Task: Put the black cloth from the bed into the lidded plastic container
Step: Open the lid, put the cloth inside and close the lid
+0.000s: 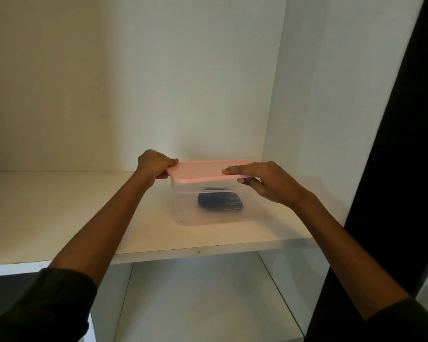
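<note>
Left hand (156,166): we grip the left end of the pink lid (208,170) with fingers curled over its edge and thumb underneath, so that end stays put while the other side is worked.
Right hand (265,181): we lay the fingers flat and slightly spread on top of the lid near its right end, with the thumb tucked under the rim; this looks like a pressing hold meant to seat the lid, though a lifting pull cannot be ruled out.
Lid: it sits level across the top of the box (208,208), covering it from end to end.
Box: clear plastic, resting on the white shelf (72,213) toward its right side, close to the side wall (331,107); the shelf bears the downward force, so neither hand has to carry weight.
Cloth (219,199): a dark bundle lies inside the box, seen through the front wall, toward the right half and low enough to clear the lid.
Task stage: we judge the cloth to be stowed and the closing of the lid to be the step in hand.
Caution: we should check that all corners are seated; the far edge is hidden from view.
</note>
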